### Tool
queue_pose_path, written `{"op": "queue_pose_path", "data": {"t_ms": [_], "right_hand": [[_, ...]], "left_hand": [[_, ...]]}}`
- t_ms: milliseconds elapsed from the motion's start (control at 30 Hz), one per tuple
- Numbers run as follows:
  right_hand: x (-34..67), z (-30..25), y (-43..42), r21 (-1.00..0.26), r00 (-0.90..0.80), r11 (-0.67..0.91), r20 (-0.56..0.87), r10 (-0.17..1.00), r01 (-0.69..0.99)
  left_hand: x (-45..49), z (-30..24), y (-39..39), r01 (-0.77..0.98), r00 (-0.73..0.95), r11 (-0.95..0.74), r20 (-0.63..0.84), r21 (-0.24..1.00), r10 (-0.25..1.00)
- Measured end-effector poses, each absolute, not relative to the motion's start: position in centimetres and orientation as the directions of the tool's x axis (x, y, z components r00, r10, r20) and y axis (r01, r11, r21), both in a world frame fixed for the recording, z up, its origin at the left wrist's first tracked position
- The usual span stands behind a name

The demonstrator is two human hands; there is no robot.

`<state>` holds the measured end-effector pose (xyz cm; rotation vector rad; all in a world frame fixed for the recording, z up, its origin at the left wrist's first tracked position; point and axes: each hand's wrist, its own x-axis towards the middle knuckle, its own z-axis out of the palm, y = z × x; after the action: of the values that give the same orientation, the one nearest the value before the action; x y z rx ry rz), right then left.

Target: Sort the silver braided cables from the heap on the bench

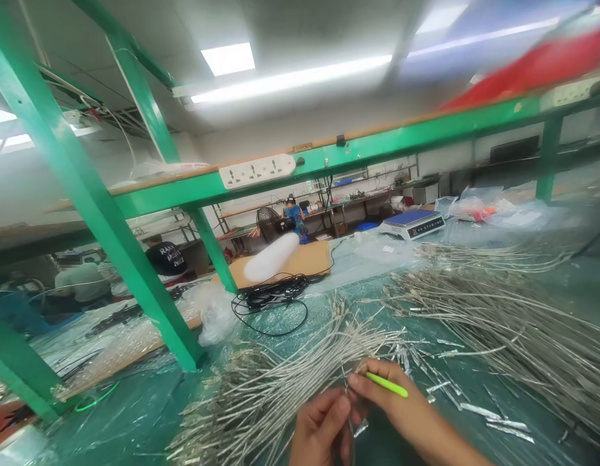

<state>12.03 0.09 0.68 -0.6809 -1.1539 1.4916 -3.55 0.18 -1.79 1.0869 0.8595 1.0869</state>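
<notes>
The head camera looks ahead and down, crooked: left hand close at six o'clock, long light far off at twelve.

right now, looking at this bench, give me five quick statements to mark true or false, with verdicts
1. The right hand holds a lime-green pen-like tool. True.
2. The left hand is spread flat on the bench. False: its thumb and fingers are curled in.
3. Silvery cable bundles lie on both sides of the hands, left and right in the picture. True.
4. The power strip above the black cable coil is red. False: it is white.
5. The scale with the blue platform is right of that coil in the picture. True.
</notes>
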Motion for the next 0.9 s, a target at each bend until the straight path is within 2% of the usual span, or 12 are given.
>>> {"op": "queue_pose_path", "data": {"t_ms": [267, 400, 500, 633, 700, 767, 900], "right_hand": [[12.3, -0.6, 1.1, -0.891, -0.236, -0.083, 0.028, 0.971, -0.447], [12.3, -0.5, 1.1, -0.889, -0.241, -0.129, -0.021, 0.97, -0.44], [11.9, -0.2, 0.8, -0.896, -0.254, -0.165, -0.061, 0.965, -0.413], [11.2, -0.3, 0.6, -0.929, -0.286, -0.19, -0.097, 0.953, -0.317], [11.2, -0.6, 0.8, -0.961, -0.25, -0.147, -0.086, 0.964, -0.236], [11.4, -1.0, 1.2, -0.99, -0.147, -0.04, -0.02, 0.989, -0.134], [12.3, -1.0, 1.3, -0.975, 0.032, 0.209, 0.211, 0.977, 0.07]], "left_hand": [[-3.5, -1.3, -0.2, -0.186, 0.247, 0.008, 0.039, 0.983, 0.968], [-3.6, -0.9, -0.3, -0.171, 0.202, -0.087, 0.121, 0.981, 0.972], [-3.5, -0.8, -0.4, -0.19, 0.166, -0.135, 0.168, 0.972, 0.972], [-3.5, -0.7, -0.3, -0.254, 0.182, -0.109, 0.158, 0.961, 0.97], [-3.6, -0.5, -0.3, -0.238, 0.169, -0.105, 0.147, 0.966, 0.974], [-3.6, -0.4, -0.4, -0.139, 0.118, -0.167, 0.184, 0.976, 0.976], [-3.8, -0.4, -0.5, 0.158, 0.002, -0.415, 0.42, 0.896, 0.908]]}}
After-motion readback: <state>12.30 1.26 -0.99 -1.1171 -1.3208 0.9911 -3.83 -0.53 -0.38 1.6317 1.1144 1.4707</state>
